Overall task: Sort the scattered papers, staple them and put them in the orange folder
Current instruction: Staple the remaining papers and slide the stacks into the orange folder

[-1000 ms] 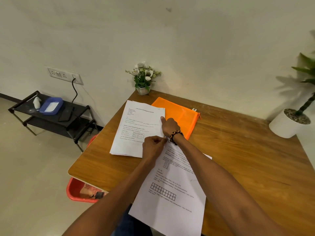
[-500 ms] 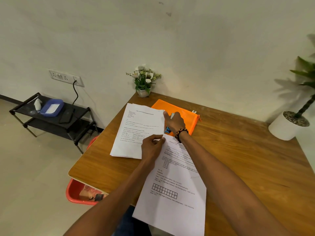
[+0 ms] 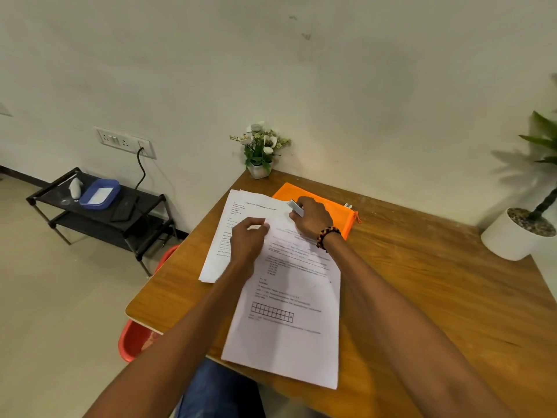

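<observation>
Since the earlier frames the right hand [image 3: 312, 220] has closed round a small silver stapler [image 3: 295, 208] that was not in its grip a second ago, and now holds it at the top corner of the near papers [image 3: 289, 312], over the near edge of the orange folder [image 3: 337, 211]. The left hand [image 3: 248, 236] has shifted up a little and now pinches the top left corner of those same papers between thumb and curled fingers. The near papers lie along the front edge of the table [image 3: 437, 297], their lower end overhanging it; a second stack of papers [image 3: 241, 224] lies beside them toward the table's left edge, partly under the left hand. The folder lies flat near the table's back left corner, just in front of the small flower pot [image 3: 259, 152]. Both top sheets carry printed lines and the near one a row of boxes, but the writing is too small and blurred to read.
</observation>
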`<state>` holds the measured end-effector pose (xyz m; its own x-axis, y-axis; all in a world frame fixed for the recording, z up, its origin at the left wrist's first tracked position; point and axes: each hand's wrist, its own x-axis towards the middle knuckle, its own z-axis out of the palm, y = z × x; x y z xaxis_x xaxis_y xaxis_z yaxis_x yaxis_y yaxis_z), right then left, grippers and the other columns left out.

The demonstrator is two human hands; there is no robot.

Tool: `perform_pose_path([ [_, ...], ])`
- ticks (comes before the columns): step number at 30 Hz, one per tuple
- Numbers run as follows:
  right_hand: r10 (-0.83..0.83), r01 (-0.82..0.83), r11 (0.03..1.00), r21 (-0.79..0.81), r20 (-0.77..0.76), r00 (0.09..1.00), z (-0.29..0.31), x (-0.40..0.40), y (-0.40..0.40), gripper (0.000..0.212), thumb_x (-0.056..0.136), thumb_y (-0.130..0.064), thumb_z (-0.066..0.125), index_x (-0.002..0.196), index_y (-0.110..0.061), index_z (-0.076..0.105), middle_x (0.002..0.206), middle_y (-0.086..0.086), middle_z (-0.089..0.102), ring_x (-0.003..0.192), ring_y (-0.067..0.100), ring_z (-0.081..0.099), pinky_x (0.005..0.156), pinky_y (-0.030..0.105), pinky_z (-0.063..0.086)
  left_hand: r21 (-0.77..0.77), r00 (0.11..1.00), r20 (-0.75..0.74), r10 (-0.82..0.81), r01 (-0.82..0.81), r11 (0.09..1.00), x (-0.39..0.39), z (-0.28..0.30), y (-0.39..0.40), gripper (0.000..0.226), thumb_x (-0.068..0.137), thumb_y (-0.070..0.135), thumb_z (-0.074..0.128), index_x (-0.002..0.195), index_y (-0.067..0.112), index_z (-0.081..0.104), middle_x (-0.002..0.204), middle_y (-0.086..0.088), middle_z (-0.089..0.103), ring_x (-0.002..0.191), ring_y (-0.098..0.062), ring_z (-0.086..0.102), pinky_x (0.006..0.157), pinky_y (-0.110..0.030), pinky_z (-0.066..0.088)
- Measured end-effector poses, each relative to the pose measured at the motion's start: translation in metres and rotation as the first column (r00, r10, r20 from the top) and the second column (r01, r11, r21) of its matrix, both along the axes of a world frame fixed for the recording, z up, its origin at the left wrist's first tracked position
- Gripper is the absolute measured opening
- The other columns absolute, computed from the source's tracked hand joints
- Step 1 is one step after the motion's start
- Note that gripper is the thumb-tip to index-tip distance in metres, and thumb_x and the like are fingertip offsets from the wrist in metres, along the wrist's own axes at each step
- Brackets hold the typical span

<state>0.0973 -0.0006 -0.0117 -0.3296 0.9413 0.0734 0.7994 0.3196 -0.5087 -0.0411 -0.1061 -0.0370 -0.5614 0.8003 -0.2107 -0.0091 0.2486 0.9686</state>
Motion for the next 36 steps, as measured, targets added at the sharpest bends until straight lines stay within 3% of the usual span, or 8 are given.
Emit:
perform_pose_path([
  [3, -0.067, 0.036, 0.975, 0.218, 0.136, 0.988, -0.001, 0.001, -0.005, 0.018, 0.100, -0.023, 0.055, 0.114, -0.013, 0.058, 0.099, 0.013, 0.068, 0.089, 0.040, 0.062, 0.057, 0.036, 0.037, 0.028, 1.000, 0.010, 0.026, -0.026, 0.999, -0.022, 0.003, 0.015, 0.019, 0.096, 0.023, 0.068, 0.115, 0.023, 0.071, 0.142, 0.001, 0.059, 0.115, -0.022, 0.064, 0.097, -0.037, 0.056],
  [6, -0.188, 0.165, 0.931, 0.325, 0.041, 0.981, -0.004, 0.008, -0.005, 0.017, 0.099, -0.020, 0.053, 0.113, -0.012, 0.059, 0.099, 0.014, 0.070, 0.090, 0.040, 0.064, 0.057, 0.036, 0.041, 0.059, 0.999, 0.003, 0.054, -0.055, 0.997, -0.044, 0.000, 0.026, 0.019, 0.096, 0.025, 0.067, 0.115, 0.023, 0.068, 0.127, -0.003, 0.067, 0.104, -0.022, 0.069, 0.088, -0.038, 0.061],
  [11, -0.324, 0.328, 0.944, 0.047, -0.066, 0.944, -0.029, 0.020, -0.002, 0.030, 0.099, -0.032, 0.058, 0.116, -0.008, 0.059, 0.115, 0.016, 0.065, 0.103, 0.039, 0.062, 0.072, 0.042, 0.049, 0.130, 0.995, -0.060, 0.078, -0.070, 0.989, -0.081, 0.005, 0.043, 0.020, 0.098, 0.027, 0.065, 0.116, 0.019, 0.066, 0.113, -0.004, 0.069, 0.102, -0.019, 0.067, 0.069, -0.021, 0.050],
  [18, -0.348, 0.306, 0.896, -0.322, -0.079, 0.934, -0.052, 0.010, -0.006, 0.039, 0.091, -0.043, 0.068, 0.109, -0.009, 0.059, 0.104, 0.010, 0.065, 0.088, 0.028, 0.063, 0.061, 0.033, 0.042, 0.165, 0.990, -0.045, 0.137, -0.128, 0.978, -0.102, 0.002, 0.063, 0.019, 0.101, 0.025, 0.061, 0.118, 0.017, 0.062, 0.108, -0.013, 0.072, 0.091, -0.020, 0.069, 0.069, -0.025, 0.050],
  [22, -0.316, 0.287, 0.899, -0.332, -0.037, 0.948, -0.046, -0.003, -0.007, 0.041, 0.088, -0.035, 0.071, 0.114, -0.008, 0.055, 0.111, 0.012, 0.062, 0.098, 0.031, 0.062, 0.062, 0.032, 0.039, 0.173, 0.994, -0.102, -0.045, 0.063, 0.983, -0.106, -0.004, 0.069, 0.038, 0.100, 0.024, 0.063, 0.136, 0.024, 0.053, 0.121, -0.012, 0.069, 0.104, -0.021, 0.069, 0.090, -0.040, 0.059],
  [28, -0.316, 0.306, 0.908, -0.287, 0.013, 0.949, -0.050, -0.014, -0.008, 0.034, 0.089, -0.029, 0.070, 0.111, -0.008, 0.053, 0.113, 0.014, 0.063, 0.100, 0.035, 0.063, 0.066, 0.033, 0.043, -0.132, 0.890, -0.292, -0.350, 0.325, 0.937, -0.114, -0.020, 0.063, 0.094, 0.099, 0.023, 0.064, 0.161, 0.022, -0.006, 0.167, -0.002, 0.020, 0.150, -0.028, 0.029, 0.123, -0.047, 0.025],
  [31, -0.308, 0.298, 0.909, -0.292, 0.011, 0.951, -0.053, -0.016, -0.010, 0.037, 0.089, -0.030, 0.070, 0.113, -0.008, 0.053, 0.111, 0.013, 0.062, 0.098, 0.033, 0.063, 0.065, 0.034, 0.043, -0.134, 0.957, -0.193, -0.218, 0.194, 0.972, -0.119, -0.020, 0.059, 0.091, 0.097, 0.023, 0.068, 0.162, 0.015, 0.005, 0.164, -0.007, 0.031, 0.145, -0.032, 0.039, 0.118, -0.049, 0.036],
  [36, -0.295, 0.284, 0.904, -0.320, 0.015, 0.955, -0.053, -0.016, -0.008, 0.033, 0.087, -0.028, 0.069, 0.110, -0.008, 0.054, 0.110, 0.014, 0.062, 0.098, 0.033, 0.062, 0.062, 0.033, 0.043, -0.080, 0.978, 0.116, -0.175, 0.185, 0.980, -0.120, -0.008, 0.051, 0.050, 0.095, 0.012, 0.068, 0.142, 0.008, 0.053, 0.118, -0.011, 0.073, 0.096, -0.031, 0.074, 0.091, -0.054, 0.058],
])
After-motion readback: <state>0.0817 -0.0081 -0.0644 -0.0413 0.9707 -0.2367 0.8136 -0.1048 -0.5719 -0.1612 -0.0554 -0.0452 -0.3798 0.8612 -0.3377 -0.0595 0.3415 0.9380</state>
